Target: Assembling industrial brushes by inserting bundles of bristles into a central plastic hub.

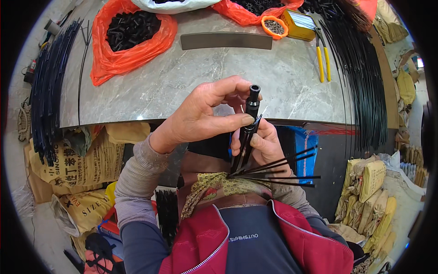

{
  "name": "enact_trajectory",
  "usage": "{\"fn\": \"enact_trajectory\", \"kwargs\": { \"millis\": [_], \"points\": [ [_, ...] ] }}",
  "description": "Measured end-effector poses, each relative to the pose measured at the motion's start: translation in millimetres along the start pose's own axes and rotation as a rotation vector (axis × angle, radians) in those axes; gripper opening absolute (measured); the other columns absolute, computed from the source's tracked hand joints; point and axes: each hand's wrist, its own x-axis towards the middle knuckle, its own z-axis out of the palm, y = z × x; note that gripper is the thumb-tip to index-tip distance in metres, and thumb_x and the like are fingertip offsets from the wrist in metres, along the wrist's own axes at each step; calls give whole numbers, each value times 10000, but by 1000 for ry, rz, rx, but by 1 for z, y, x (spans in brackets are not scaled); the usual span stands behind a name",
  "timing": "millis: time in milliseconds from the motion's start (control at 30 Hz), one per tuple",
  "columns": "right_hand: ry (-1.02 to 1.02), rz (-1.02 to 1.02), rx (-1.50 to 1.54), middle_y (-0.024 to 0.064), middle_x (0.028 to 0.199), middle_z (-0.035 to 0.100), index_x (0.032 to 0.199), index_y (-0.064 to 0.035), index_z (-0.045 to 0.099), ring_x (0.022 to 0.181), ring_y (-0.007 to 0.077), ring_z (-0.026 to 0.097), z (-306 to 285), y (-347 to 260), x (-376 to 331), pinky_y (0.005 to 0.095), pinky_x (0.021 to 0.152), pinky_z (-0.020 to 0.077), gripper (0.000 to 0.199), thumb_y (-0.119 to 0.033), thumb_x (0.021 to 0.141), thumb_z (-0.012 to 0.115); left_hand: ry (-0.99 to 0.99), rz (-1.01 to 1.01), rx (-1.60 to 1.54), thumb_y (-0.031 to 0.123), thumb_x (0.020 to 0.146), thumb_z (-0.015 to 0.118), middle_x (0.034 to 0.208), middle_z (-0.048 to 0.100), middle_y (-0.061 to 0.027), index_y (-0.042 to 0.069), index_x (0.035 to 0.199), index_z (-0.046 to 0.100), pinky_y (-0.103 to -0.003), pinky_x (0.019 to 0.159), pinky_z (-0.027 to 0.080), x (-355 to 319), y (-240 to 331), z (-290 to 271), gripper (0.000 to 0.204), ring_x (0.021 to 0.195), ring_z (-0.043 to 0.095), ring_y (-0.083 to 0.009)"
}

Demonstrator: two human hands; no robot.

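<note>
My left hand (pixel 200 114) has its thumb and fingers closed round a black tubular fitting (pixel 252 105) with a hollow, flared top end. The fitting stands nearly upright just off the near edge of the grey table (pixel 159 98). Lower down, my right hand (pixel 269 144) grips the black shaft and thin rods under the fitting. Several slim black rods (pixel 292 164), like umbrella ribs, fan out to the right below that hand. A patterned yellowish cloth (pixel 205 189) lies on my lap beneath them. Part of the right hand's fingers is hidden behind the shaft.
On the table are a red bag (pixel 102 59) of black tubular parts, a dark flat bar (pixel 226 41), an orange bowl (pixel 264 22) of small metal pieces, a yellow box (pixel 299 32) and yellow-handled pliers (pixel 324 61). Long black rods (pixel 369 91) overhang the right edge; more (pixel 50 91) lie left.
</note>
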Motion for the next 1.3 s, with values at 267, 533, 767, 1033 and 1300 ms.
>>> {"fn": "enact_trajectory", "kwargs": {
  "millis": [267, 533, 767, 1033, 1300],
  "points": [
    [91, -2, -32, 145, 852, 667, 1210, 0, 564, 737, 232, 678, 1, 7, -1, 344, 696, 568, 462, -317, 914, 726, 11, -63, -31, -25, 858, 714, 1089, 604, -42, -11, 1210, 578, -296, 923, 503, -3, -1, 4, 378, 1031, 620, -131],
    [27, -8, 49, 172, 941, 680, 1214, -24, 548, 782, 240, 694, -8, 14, -9, 335, 690, 579, 391, -277, 950, 686, 60, -194, -64, 5, 846, 741, 1043, 603, -11, -2, 1154, 580, -264, 912, 499, -2, 4, 14, 348, 977, 618, -95],
    [60, -18, 24, 164, 932, 680, 1214, -25, 549, 776, 231, 689, -5, 14, -12, 328, 695, 577, 408, -290, 942, 697, 47, -177, -24, 40, 840, 746, 1022, 624, -8, 6, 1131, 604, -251, 886, 500, -5, 5, 15, 325, 944, 614, -80],
    [74, -28, 3, 160, 919, 679, 1225, -18, 540, 760, 216, 681, 0, 13, -12, 318, 681, 572, 454, -319, 930, 710, 27, -273, -196, 58, 870, 731, 1010, 657, -8, -1, 1160, 624, -231, 867, 497, -7, -2, 11, 316, 931, 626, -73],
    [60, -48, 64, 158, 857, 667, 1220, -11, 549, 701, 224, 661, -9, 16, -11, 318, 635, 553, 474, -345, 925, 710, 28, -279, -376, 67, 906, 712, 1009, 676, -31, -13, 1169, 651, -226, 854, 513, 7, -6, 15, 282, 936, 641, -80]
  ]
}}
